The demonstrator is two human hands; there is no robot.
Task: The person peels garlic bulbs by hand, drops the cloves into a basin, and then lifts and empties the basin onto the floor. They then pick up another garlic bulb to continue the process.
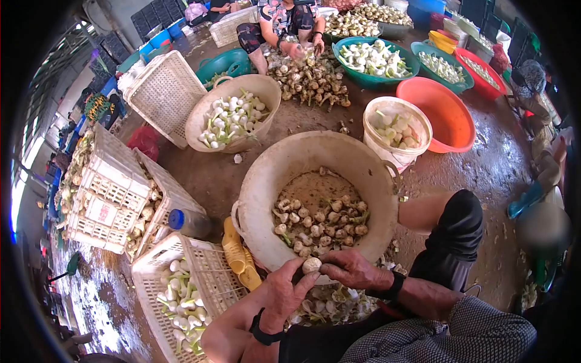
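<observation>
Over the near rim of a large beige tub (260, 175), my left hand (289, 285) grips a whitish garlic bulb (311, 265) between thumb and fingers. My right hand (354, 268) is closed at the bulb's right side, thumb and fingertips pinched against it. Unpeeled garlic bulbs (330, 230) with brown, dirty skins lie in the tub's bottom. Below my hands, loose garlic peelings (339, 302) are heaped between my legs. Both wrists wear black bands.
A crate of cleaned garlic (181, 302) and yellow sandals (239, 257) are at left. Ahead stand a beige basket (269, 115), a white bucket (393, 154) and an orange basin (445, 130). Another person (287, 24) works at a garlic heap (311, 85). Stacked crates (115, 193) rise far left.
</observation>
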